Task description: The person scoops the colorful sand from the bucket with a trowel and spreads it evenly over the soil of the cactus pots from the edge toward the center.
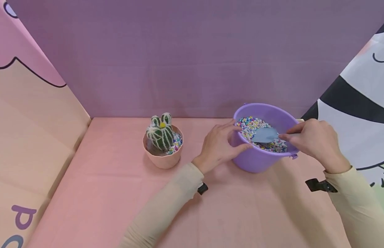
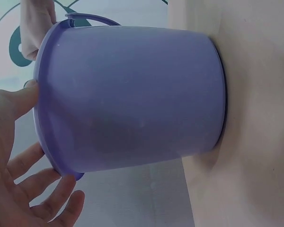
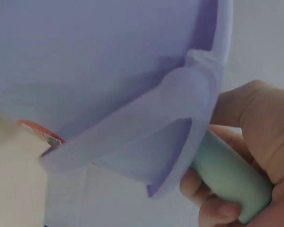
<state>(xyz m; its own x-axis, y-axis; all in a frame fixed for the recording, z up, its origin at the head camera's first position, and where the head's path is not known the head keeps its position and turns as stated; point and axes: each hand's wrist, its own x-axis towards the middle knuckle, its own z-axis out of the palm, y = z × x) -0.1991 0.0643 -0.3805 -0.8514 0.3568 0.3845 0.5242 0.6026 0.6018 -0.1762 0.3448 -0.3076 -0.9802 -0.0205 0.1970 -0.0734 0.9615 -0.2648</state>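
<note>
On the right stands a purple bucket point(image 1: 253, 162), partly filled with small multicoloured pebbles point(image 1: 249, 125). The left hand point(image 1: 218, 146) rests at the bucket's left rim, thumb and fingers spread; in the left wrist view its thumb point(image 2: 23, 99) lies at the rim. My right hand point(image 1: 319, 141) grips a small blue-grey shovel point(image 1: 265, 135) by its handle, over the bucket's right rim. The shovel's blade lies inside the bucket, over the pebbles. Fingers wrap the pale handle point(image 3: 232, 179) in the right wrist view.
Left of the bucket stands a peach pot point(image 1: 164, 161) holding a green knitted cactus point(image 1: 162, 137) with a yellow spot, and pebbles on its right side. A purple wall point(image 1: 179, 62) closes off the back of the pink tabletop point(image 1: 111, 172). The bucket's handle point(image 3: 128, 123) hangs at its side.
</note>
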